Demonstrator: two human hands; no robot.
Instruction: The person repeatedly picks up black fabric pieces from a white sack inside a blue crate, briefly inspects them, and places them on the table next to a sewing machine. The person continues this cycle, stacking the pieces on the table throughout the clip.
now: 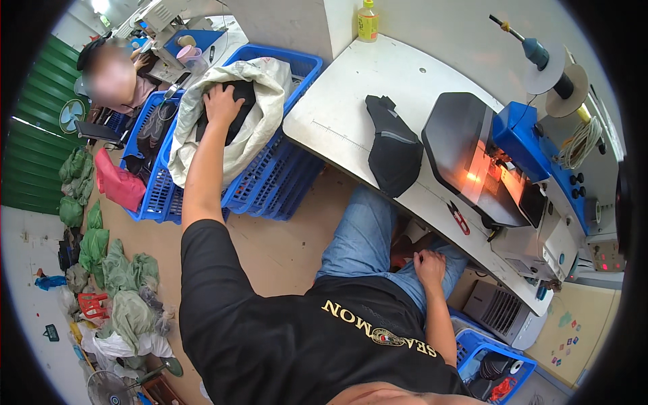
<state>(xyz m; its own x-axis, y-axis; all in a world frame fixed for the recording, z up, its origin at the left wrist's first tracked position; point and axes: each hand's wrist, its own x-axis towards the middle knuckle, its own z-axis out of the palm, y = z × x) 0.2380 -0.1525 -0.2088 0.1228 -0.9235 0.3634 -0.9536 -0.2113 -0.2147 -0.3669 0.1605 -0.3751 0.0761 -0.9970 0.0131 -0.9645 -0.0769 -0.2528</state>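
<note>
My left arm reaches out to a white woven sack (183,152) set in a blue basket. Inside its mouth my left hand (223,104) lies on black fabric (241,115), fingers spread; I see no firm grip. My right hand (430,265) rests on my jeans at the thigh, its fingers loosely stretched and nothing in them. On the white table (331,111) ahead lies a black sewn fabric piece (395,152) with a grey stripe. A blue sewing machine (523,138) stands to its right, its lamp lighting the needle area. Red-handled thread snips (459,217) lie near the table's front edge.
Stacked blue baskets (270,182) stand left of the table. A yellow bottle (368,21) is at the table's back, thread spools (563,84) at the right. Another blue basket (496,351) sits by my right side. Green bundles (128,297) line the left floor. Another person (111,77) sits far left.
</note>
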